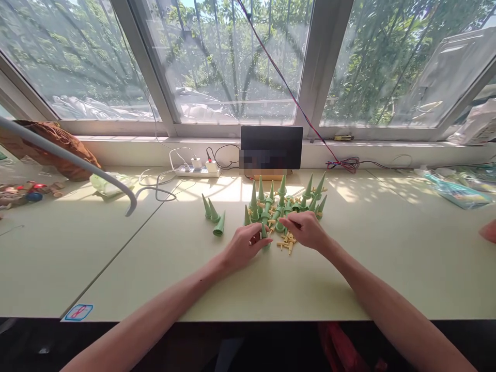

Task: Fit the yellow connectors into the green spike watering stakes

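A cluster of green plastic cones (282, 201) stands on the pale table (163, 279), mixed with small yellow pegs (287, 243). My left hand (244, 247) reaches in from the lower left, its fingers closed around one green cone (264, 233) at the near edge of the cluster. My right hand (306, 228) sits just to the right of it, fingers pinched together on something small that I cannot make out, above the loose yellow pegs. Three more green cones (214, 215) lie apart to the left of the cluster.
A dark screen (271, 147) leans against the window sill behind the cones, beside a power strip (197, 169) with cables. A grey curved tube (73, 163) crosses the left side. A brown bag (54, 150) lies far left, packets (459, 192) far right. Another person's hand (489, 231) shows at the right edge.
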